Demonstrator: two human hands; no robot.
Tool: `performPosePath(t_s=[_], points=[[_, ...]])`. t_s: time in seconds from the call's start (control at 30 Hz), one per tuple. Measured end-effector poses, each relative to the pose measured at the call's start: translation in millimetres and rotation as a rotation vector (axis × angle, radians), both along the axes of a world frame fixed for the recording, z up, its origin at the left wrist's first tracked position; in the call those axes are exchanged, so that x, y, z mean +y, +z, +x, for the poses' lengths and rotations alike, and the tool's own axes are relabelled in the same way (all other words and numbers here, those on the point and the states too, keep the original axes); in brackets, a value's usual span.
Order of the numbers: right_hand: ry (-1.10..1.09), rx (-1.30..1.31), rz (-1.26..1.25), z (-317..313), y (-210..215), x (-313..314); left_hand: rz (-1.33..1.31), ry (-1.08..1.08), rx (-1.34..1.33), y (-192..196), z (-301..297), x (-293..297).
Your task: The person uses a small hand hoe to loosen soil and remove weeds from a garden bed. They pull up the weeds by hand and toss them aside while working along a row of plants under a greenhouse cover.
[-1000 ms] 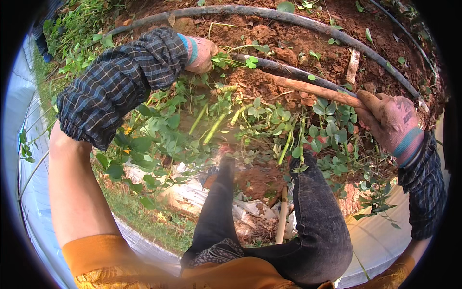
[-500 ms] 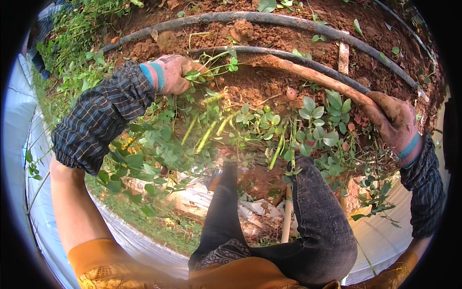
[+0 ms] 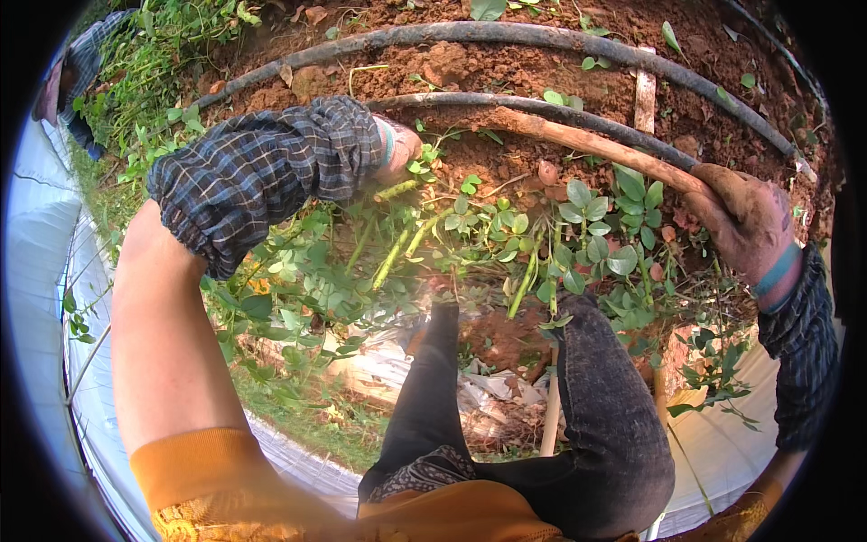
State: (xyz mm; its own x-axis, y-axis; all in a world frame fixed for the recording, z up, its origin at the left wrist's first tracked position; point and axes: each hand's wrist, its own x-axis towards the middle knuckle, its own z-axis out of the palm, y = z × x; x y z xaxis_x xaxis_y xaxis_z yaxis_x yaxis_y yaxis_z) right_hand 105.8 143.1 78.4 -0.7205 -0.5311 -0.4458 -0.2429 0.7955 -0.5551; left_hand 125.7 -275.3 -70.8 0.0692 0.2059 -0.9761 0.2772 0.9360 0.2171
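My right hand (image 3: 745, 221), in a soil-stained glove, is closed round a reddish-brown wooden handle (image 3: 596, 143). The handle slants left across the soil, and no tool head shows at its far end. My left hand (image 3: 403, 149), gloved too, reaches down to the soil beside a small leafy weed (image 3: 428, 155). The checked sleeve and the back of the glove hide its fingers, so I cannot tell whether they grip the weed. Cut green stems (image 3: 393, 256) and a rose-like leafy plant (image 3: 596, 212) stand between my hands and my legs.
Two dark hoses, a thicker one (image 3: 506, 34) and a thinner one (image 3: 578, 116), cross the red soil. A pale wooden stake (image 3: 645, 95) stands at the right. White sheeting (image 3: 45, 235) lines the left side. Another person (image 3: 81, 72) is at the far left edge.
My left hand has moved right and down toward the soil, and its fingers have gone out of sight. My right hand keeps its hold on the handle, almost in the same place.
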Motion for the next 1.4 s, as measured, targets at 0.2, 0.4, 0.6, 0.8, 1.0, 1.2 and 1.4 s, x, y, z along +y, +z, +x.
performPosePath(t_s=[0.2, 0.4, 0.6, 0.8, 1.0, 1.2, 1.4], points=[[0.001, 0.001, -0.017, 0.3, -6.6, 2.5, -0.117, 0.064, -0.016, -1.2, 0.8, 0.5], [-0.019, -0.031, -0.008, 3.2, -9.7, 4.9, -0.025, 0.094, 0.109, 27.2, -3.2, 14.2], [-0.046, -0.090, -0.006, 9.1, -14.9, 3.9, 0.069, -0.003, 0.231, 41.5, 2.7, 16.5], [-0.053, -0.103, -0.018, 9.8, -17.3, 3.8, 0.174, 0.083, 0.229, 48.3, 0.5, -0.3], [-0.066, -0.140, 0.024, 7.8, -15.8, 2.5, 0.207, 0.297, 0.400, 62.7, -7.1, -27.1], [-0.035, -0.134, -0.028, 9.1, -19.8, 3.9, 0.116, 0.136, 0.259, 56.1, -2.4, -9.7], [-0.029, -0.088, -0.017, 12.4, -25.2, 8.3, 0.052, -0.087, 0.283, 41.2, 5.6, 19.6]])
